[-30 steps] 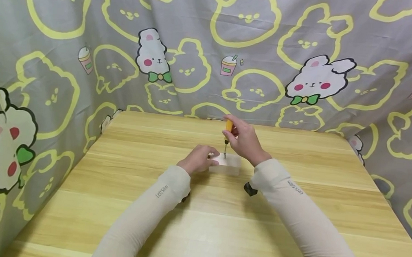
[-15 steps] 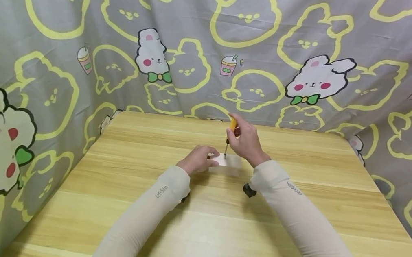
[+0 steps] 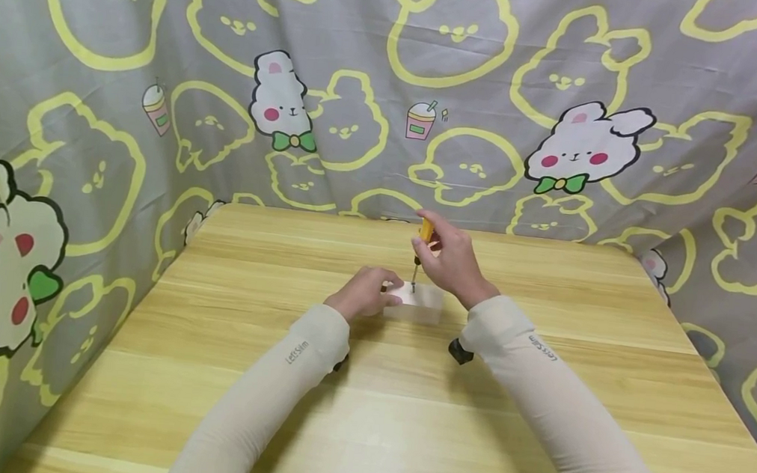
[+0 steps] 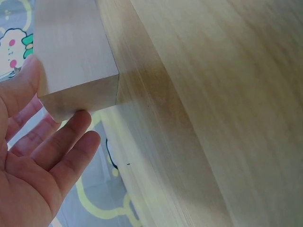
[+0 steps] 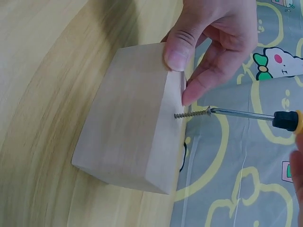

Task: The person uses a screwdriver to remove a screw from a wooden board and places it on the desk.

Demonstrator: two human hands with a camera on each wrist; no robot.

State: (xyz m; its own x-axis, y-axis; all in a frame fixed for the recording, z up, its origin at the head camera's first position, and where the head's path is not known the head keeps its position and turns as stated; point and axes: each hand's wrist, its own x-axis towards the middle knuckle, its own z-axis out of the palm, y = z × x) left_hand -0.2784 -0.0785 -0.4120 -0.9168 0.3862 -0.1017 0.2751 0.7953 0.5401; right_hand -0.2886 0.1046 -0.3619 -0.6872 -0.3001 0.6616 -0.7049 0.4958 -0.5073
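Observation:
A pale wooden block (image 5: 123,113) lies on the table, and my left hand (image 3: 365,292) holds it by its left end. In the left wrist view the thumb presses one side while the fingertips (image 4: 84,117) bear on the end face. A threaded screw (image 5: 191,114) stands in the block's top face with much of its shank showing. My right hand (image 3: 455,260) grips the yellow handle of a screwdriver (image 3: 427,231), the thumb and fingers around it. Its steel shaft meets the screw head, nearly in line with the screw.
The wood-grain table (image 3: 363,415) runs back to a grey patterned curtain (image 3: 367,63), which hangs behind it and at both sides. A black object (image 3: 460,351) shows beneath the right cuff.
The screwdriver handle has tilted slightly to the right compared with a second ago, and my right fingers have shifted around it. My left hand and the block stay in place.

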